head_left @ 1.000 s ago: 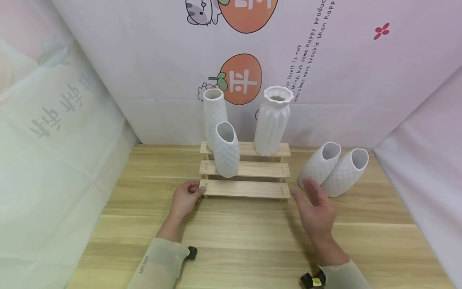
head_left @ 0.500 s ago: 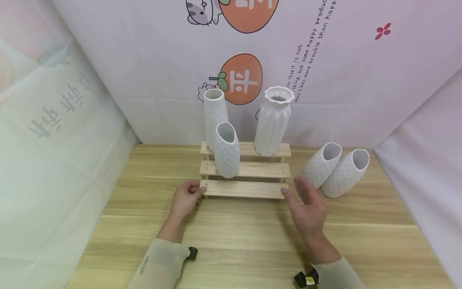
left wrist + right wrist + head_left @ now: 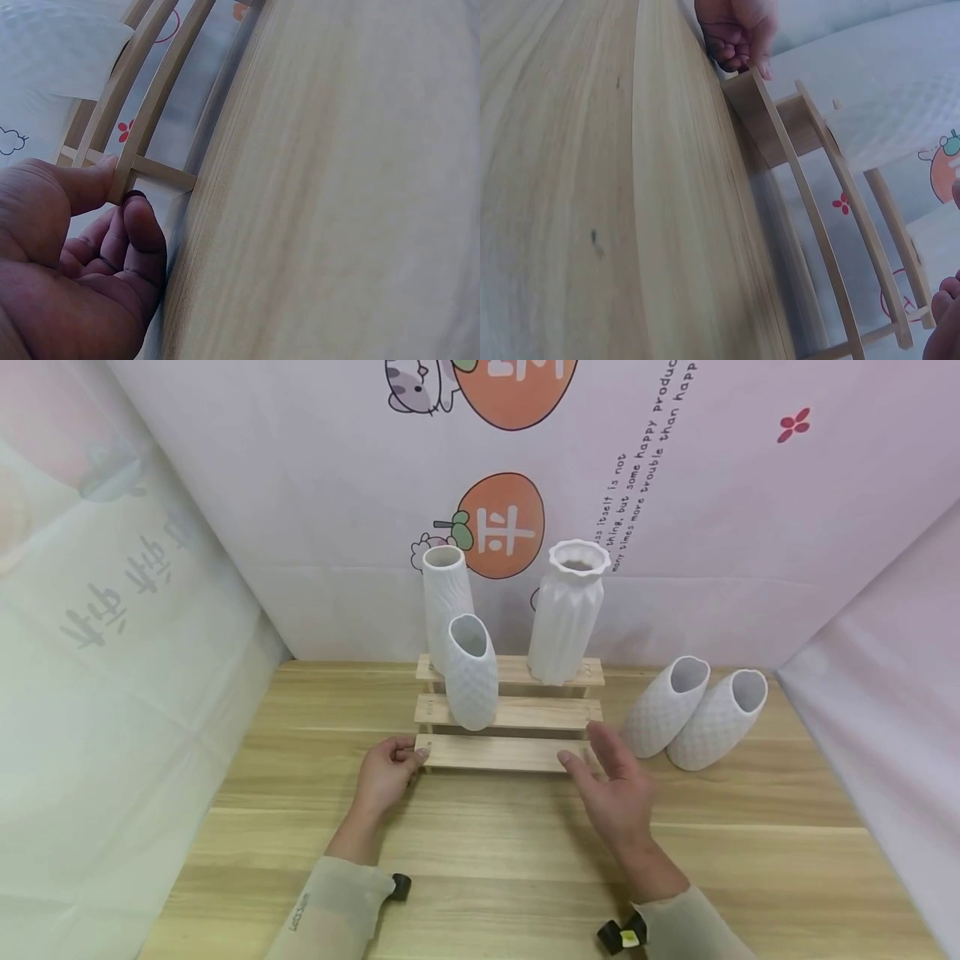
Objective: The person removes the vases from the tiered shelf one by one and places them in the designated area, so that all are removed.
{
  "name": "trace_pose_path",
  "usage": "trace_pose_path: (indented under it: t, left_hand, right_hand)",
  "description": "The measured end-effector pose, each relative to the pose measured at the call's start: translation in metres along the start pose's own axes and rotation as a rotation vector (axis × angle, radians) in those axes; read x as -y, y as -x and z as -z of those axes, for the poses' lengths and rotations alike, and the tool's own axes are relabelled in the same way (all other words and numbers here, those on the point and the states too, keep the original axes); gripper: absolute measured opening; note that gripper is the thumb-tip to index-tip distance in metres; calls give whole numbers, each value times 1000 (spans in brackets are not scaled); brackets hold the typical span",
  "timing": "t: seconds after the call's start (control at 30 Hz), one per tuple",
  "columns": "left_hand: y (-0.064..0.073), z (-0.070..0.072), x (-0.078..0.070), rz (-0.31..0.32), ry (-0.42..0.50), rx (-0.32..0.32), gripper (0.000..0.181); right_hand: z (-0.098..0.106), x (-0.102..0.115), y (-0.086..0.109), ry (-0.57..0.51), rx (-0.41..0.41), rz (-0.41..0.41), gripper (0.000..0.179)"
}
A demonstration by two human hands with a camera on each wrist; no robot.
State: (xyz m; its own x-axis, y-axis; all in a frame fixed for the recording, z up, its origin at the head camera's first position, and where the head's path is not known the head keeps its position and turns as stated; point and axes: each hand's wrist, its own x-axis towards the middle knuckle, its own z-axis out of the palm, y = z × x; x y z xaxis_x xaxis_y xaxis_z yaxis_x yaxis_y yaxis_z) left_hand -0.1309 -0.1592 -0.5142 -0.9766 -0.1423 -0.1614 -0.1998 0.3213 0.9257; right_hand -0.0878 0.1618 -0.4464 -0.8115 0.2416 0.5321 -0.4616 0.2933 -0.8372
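Note:
A three-tier wooden rack [image 3: 487, 753] stands on the table. My left hand [image 3: 386, 779] pinches the left end of its lowest board between thumb and fingers, as the left wrist view also shows at the board's end [image 3: 124, 180]. Over the right end of that board hovers my right hand [image 3: 618, 797], fingers extended and holding nothing. A slanted-mouth white vase [image 3: 472, 685] sits on the middle tier at the left. Behind it, on the top tier, stands a tall white vase [image 3: 444, 589]; a fluted white vase [image 3: 566, 622] stands at that tier's right.
Two more slanted-mouth vases, a nearer one [image 3: 712, 727] and one beside it [image 3: 660, 714], stand close together on the table [image 3: 480, 877] right of the rack. A printed cloth backdrop [image 3: 337, 510] rises behind, with cloth sides at left and right.
My right hand has moved left, from beside the two right-hand vases to over the right end of the lowest board. My left hand and the vases have stayed in place.

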Motion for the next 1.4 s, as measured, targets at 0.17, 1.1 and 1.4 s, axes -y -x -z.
trace_pose_path:
  t: [0.17, 1.1, 1.4]
  left_hand:
    - [1, 1, 1, -7, 4, 4, 37]
    - [-1, 3, 1, -17, 4, 12, 40]
    - [-1, 2, 2, -19, 9, 9, 38]
  right_hand:
    - [-7, 2, 1, -13, 26, 28, 53]
    - [-44, 16, -1, 1, 133, -12, 65]
    - [-54, 22, -8, -7, 152, -82, 67]
